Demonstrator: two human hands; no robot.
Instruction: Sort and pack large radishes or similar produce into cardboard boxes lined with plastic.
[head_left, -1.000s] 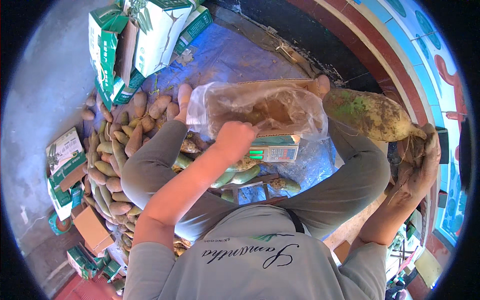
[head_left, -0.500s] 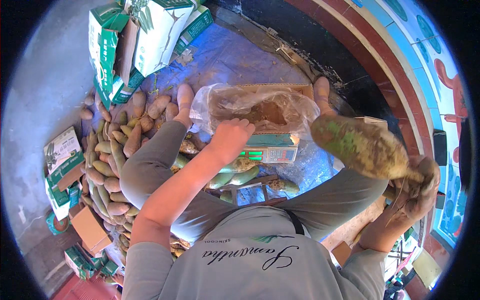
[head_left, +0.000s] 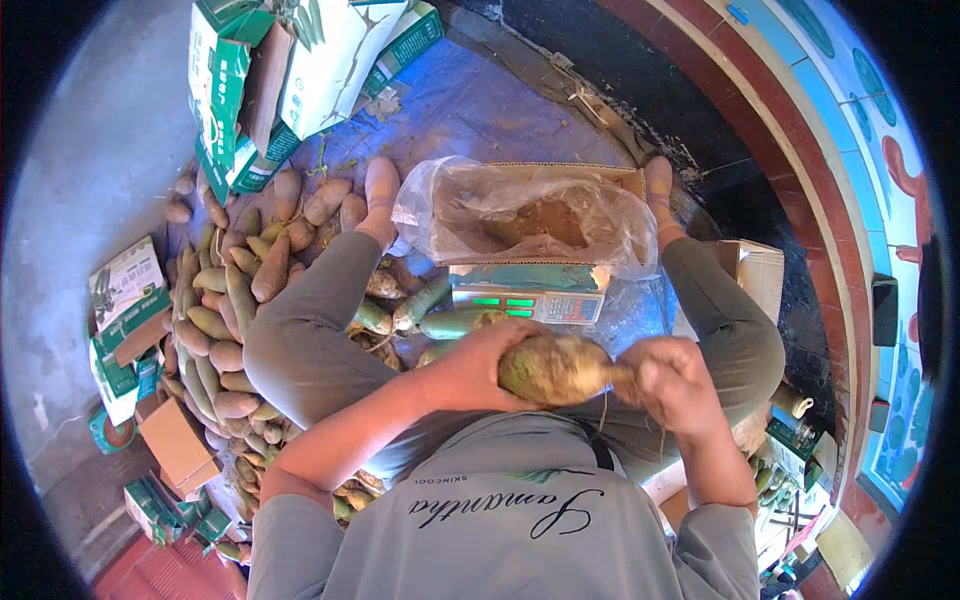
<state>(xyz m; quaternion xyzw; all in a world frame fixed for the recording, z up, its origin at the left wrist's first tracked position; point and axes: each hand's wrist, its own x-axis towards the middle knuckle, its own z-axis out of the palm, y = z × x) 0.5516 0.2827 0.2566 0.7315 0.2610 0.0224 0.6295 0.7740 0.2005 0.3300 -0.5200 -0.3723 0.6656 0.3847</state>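
Note:
A large soil-stained green radish (head_left: 556, 370) lies crosswise above my lap. My left hand (head_left: 472, 362) is wrapped round its thick green end. The right hand (head_left: 672, 385), closed and slightly blurred, grips the thin root tail, where fine root hairs hang down. Beyond them a cardboard box (head_left: 640, 180) lined with a clear plastic bag (head_left: 425, 215) rests on a digital scale (head_left: 568, 308) with a lit green display. Brown soil or a dirty lump shows inside the bag; I cannot make out which. More green radishes (head_left: 455, 323) lie between my legs, by the scale.
A big heap of green and pinkish-brown roots (head_left: 215, 350) spreads along my left side. White and green cartons (head_left: 318, 80) stand at the far left, over a blue sheet (head_left: 450, 100). Another cardboard box (head_left: 757, 275) is beyond my right knee, near the curved tiled wall edge.
My right hand has brought the radish from the far right to the middle, over my lap. My left hand has come back from the box's near edge and taken hold of the thick end.

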